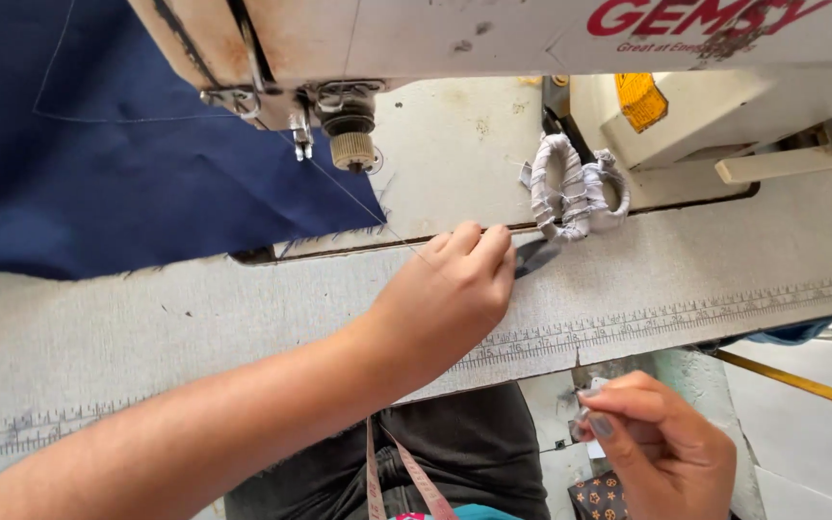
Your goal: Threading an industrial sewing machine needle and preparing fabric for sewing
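Two bare hands, no gloves, rings or watch in sight. Left forearm (195, 424) uncovered along its whole visible length, no sleeve reaching it. Left hand (445, 299) with short, unpainted nails. Right hand (662, 448) with nails painted a greyish tone, slightly glossy. Dark charcoal trousers (474, 448) over the lap, with a strip of teal garment (474, 512) at the bottom edge. Pink measuring tape (406, 481) hanging down the front of the body.
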